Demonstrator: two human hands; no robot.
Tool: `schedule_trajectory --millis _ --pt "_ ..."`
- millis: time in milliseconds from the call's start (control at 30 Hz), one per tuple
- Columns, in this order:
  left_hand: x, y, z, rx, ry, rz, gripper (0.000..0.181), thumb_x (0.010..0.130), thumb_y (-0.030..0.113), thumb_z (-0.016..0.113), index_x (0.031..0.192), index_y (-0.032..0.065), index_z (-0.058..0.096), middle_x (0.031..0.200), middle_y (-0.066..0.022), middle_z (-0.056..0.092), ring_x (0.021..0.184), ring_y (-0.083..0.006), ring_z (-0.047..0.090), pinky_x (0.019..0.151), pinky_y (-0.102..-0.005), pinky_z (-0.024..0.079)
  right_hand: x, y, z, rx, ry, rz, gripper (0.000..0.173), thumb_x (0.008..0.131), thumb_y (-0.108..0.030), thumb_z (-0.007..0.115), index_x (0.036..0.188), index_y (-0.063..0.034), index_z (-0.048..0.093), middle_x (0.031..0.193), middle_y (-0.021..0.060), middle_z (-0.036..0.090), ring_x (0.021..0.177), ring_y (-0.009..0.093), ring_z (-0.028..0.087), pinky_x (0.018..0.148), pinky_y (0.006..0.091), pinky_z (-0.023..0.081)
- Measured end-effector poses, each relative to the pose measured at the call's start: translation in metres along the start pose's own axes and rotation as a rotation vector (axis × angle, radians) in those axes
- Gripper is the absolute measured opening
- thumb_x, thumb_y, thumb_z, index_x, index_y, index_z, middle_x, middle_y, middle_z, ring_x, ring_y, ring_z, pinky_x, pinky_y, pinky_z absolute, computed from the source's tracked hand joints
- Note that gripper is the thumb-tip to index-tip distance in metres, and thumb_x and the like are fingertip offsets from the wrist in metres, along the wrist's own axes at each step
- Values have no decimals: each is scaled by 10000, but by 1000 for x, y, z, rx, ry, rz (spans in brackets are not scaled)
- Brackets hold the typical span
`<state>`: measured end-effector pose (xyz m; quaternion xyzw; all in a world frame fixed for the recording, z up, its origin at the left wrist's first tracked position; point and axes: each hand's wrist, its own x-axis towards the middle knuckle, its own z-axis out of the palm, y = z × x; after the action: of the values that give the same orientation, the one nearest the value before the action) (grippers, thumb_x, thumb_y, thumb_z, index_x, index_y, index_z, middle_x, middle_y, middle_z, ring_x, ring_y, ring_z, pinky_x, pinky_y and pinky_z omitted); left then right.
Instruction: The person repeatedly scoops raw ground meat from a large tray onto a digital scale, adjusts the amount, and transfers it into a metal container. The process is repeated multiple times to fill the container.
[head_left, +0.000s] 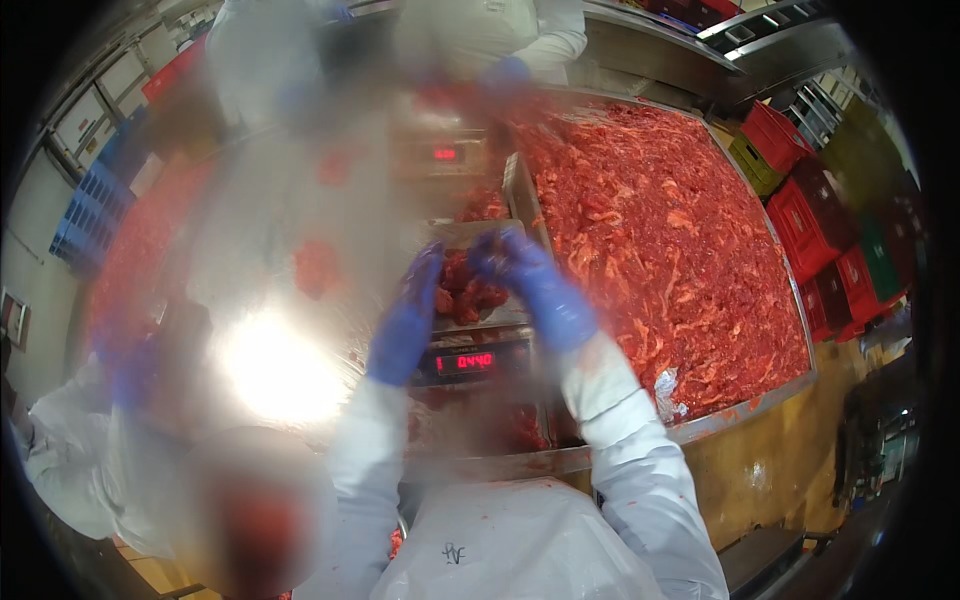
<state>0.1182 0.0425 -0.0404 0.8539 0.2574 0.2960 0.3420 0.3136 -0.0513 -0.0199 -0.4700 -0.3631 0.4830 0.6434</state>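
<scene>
A heap of raw red meat pieces (471, 292) sits on the metal pan of a weighing scale (517, 319). The scale's lit red display (474, 363) faces me. My left hand (405, 322), in a blue glove, is held flat along the left side of the heap, its fingers extended upward in the view. From the right, my blue-gloved right hand (544, 292) reaches over the pan with bent fingers at the heap's upper right edge. Blur and the fingers hide whether it grips a piece.
A large metal-edged trough of meat strips (667, 262) lies to my right. Beyond my scale stands a second scale (442, 154). Co-workers in white (480, 30) stand opposite, and another person (82, 450) is at the left. Stacked crates (810, 210) stand far right. Smears blur the view.
</scene>
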Motion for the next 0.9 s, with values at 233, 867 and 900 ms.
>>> schedule_trajectory --millis 233,867,900 --pt "-64 -38 4 -137 457 -109 634 1105 441 285 1542 -18 320 1578 -184 359 1478 -296 328 1217 -393 261 51 92 57 -361 324 -52 284 1016 -260 586 1235 -95 511 995 12 566 789 133 571 666 266 497" --pt "-110 -112 -161 883 823 -8 584 1024 4 362 1575 -41 174 1640 -239 207 1517 -350 251 1230 -412 251 -184 60 -190 -1147 163 118 737 626 -121 884 1279 -39 551 1211 160 618 1156 308 577 996 409 478" --pt "-119 -108 -149 920 782 -42 566 1039 32 356 1576 -29 187 1641 -231 210 1520 -345 244 1232 -415 245 -194 67 -168 -1230 255 149 642 655 -96 834 1236 -38 568 1162 189 625 1095 325 603 964 393 491"
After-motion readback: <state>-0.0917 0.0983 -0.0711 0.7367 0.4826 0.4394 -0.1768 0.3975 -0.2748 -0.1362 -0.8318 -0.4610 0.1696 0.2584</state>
